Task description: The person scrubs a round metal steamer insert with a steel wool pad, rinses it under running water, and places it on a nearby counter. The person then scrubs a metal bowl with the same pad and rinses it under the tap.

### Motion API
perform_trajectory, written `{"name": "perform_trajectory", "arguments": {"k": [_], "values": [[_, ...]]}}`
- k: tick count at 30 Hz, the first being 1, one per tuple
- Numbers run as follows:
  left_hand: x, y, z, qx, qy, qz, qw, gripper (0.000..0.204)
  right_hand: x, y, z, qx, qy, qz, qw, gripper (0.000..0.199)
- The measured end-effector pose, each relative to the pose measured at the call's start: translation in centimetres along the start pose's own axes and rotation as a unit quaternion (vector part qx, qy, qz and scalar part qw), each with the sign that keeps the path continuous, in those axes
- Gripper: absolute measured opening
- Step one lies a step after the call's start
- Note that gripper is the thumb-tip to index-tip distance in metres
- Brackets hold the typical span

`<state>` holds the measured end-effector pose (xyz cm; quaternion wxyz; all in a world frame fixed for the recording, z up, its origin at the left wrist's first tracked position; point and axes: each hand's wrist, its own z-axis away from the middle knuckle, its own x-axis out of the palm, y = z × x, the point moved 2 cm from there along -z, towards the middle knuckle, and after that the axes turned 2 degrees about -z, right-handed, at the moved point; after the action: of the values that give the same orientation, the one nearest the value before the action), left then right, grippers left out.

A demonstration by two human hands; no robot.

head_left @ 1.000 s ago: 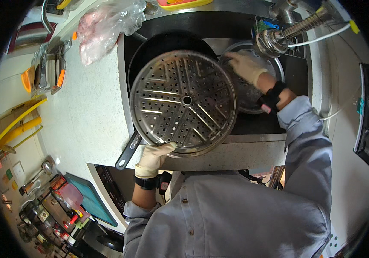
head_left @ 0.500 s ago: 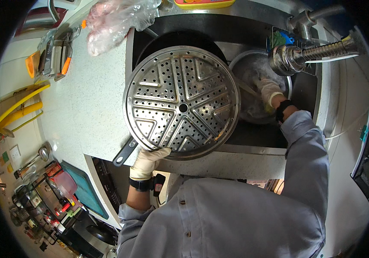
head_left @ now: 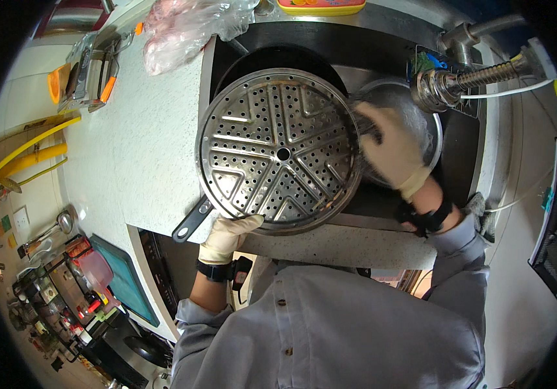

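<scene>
My left hand point(head_left: 228, 235), in a cream glove, grips the lower-left rim of a round perforated steel steamer plate point(head_left: 262, 152), thumb on its upper face. The plate lies over the left part of the sink. A black handle point(head_left: 192, 220) sticks out from beneath it; what it belongs to is hidden. Behind the plate shows a dark round pan point(head_left: 285, 55). My right hand point(head_left: 392, 146), also gloved and blurred by motion, is at the plate's right edge, above a steel basin point(head_left: 439, 139) of water. Whether its fingers hold anything cannot be made out.
A flexible metal faucet point(head_left: 444, 87) reaches over the basin from the right. A clear bag of pinkish food point(head_left: 184, 35) lies on the counter point(head_left: 152, 139) at the upper left. Behind the sink stands a yellow-and-red container point(head_left: 320, 6). A grey cloth point(head_left: 484, 217) lies at the sink's right edge.
My right hand has come up out of the basin and moved left to the plate's edge. My left hand keeps its hold on the rim. The view has shifted slightly.
</scene>
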<state>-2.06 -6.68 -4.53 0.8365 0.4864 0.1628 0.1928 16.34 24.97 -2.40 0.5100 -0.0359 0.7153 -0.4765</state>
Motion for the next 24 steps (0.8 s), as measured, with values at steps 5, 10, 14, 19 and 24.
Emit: {"name": "perform_trajectory", "arguments": {"k": [5, 10, 14, 19, 24], "values": [[-0.1, 0.6, -0.6, 0.021, -0.044, -0.163, 0.985, 0.024, 4.8, -9.8, -0.5, -0.084, -0.16, 0.012, 0.983, 0.05], [0.6, 0.9, 0.0, -0.025, -0.005, 0.129, 0.991, 0.044, 6.4, -10.5, -2.5, -0.139, -0.126, 0.047, 0.981, 0.039], [0.6, 1.2, -0.2, -0.04, -0.028, 0.169, 0.984, 0.05, 6.5, -10.3, -2.3, -0.166, -0.123, 0.102, 0.973, 0.029], [0.6, 1.4, -0.3, -0.046, -0.034, 0.165, 0.985, 0.048, 7.8, -11.2, -2.1, -0.171, -0.028, 0.159, 0.972, 0.021], [0.5, 1.6, -0.5, -0.028, -0.036, 0.145, 0.988, 0.027, 9.7, -11.3, -2.2, -0.161, -0.123, 0.236, 0.95, 0.034]]}}
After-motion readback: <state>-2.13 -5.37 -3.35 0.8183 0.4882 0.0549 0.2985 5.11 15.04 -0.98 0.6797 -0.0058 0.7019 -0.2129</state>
